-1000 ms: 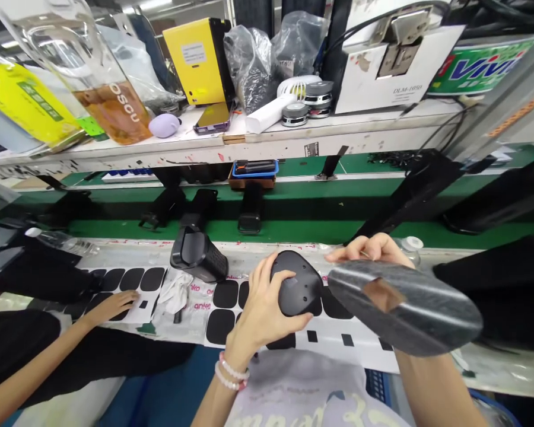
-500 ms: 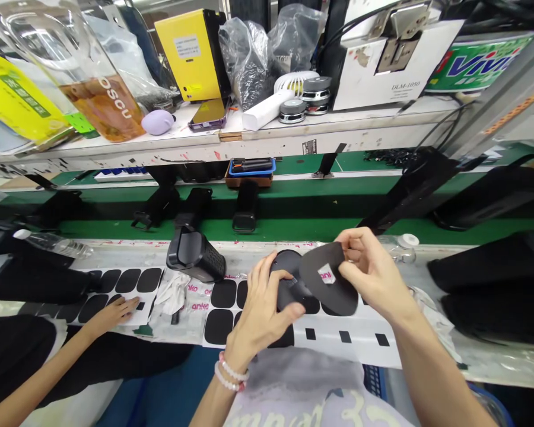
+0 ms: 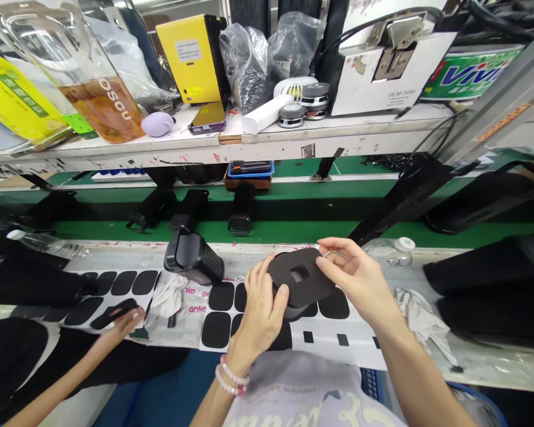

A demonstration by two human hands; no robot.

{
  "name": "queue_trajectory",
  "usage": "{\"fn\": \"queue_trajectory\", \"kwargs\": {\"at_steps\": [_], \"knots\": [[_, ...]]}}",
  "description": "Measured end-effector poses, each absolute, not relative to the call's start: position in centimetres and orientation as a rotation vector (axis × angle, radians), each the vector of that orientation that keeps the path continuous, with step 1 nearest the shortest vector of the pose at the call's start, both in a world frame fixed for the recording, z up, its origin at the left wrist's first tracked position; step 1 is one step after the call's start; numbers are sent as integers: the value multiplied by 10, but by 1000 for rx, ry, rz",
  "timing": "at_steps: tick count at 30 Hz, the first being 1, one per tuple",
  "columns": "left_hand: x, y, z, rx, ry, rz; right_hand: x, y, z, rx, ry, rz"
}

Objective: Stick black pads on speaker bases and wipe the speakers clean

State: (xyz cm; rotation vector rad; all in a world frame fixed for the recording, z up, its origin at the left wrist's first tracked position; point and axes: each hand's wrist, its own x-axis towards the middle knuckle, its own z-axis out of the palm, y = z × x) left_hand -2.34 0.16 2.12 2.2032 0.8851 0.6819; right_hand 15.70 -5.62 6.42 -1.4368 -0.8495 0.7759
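My left hand grips a round-cornered black device from its left side, thumb near the top edge. Over the device's flat end lies a thin dark pad with a small square hole in its middle. My right hand pinches the pad's upper right corner between thumb and fingers. The pad covers most of that end; whether it touches all over I cannot tell. Beneath my hands, a white backing sheet carries more black pads and small black squares.
A black device stands left of my hands beside a crumpled white cloth. A co-worker's hand holds a dark pad at the left. Behind runs a green belt under a loaded shelf. Black housings stand at right.
My right hand has brought the pad left onto the device's end, and the square hole now shows the dark surface beneath. The co-worker's hand has lifted a pad.
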Motion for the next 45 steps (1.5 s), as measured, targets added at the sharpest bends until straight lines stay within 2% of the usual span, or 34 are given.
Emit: {"fn": "queue_trajectory", "kwargs": {"at_steps": [4, 10, 16, 19, 23, 28, 35, 41, 45], "knots": [[-23, 0, 21, 2171, 922, 687, 154, -52, 56, -1279, -611, 921], [-23, -2, 18, 2110, 929, 746, 133, -52, 42, -1191, -539, 877], [-24, -1, 15, 2123, 891, 762, 139, -58, 47, -1273, -699, 687], [-24, 0, 14, 2089, 869, 782, 160, -60, 65, -1321, -782, 753], [-24, 0, 17, 2106, 878, 752, 178, -56, 88, -1562, -1158, 893], [-21, -3, 20, 2100, 903, 752, 172, -45, 92, -1669, -1397, 807], [-16, -4, 18, 2002, 999, 815, 165, -45, 83, -1348, -1090, 1054], [-18, -5, 16, 1911, 1042, 857, 169, -51, 71, -1464, -954, 984], [-18, -4, 17, 1885, 1017, 859, 165, -53, 68, -1325, -929, 1041]]}}
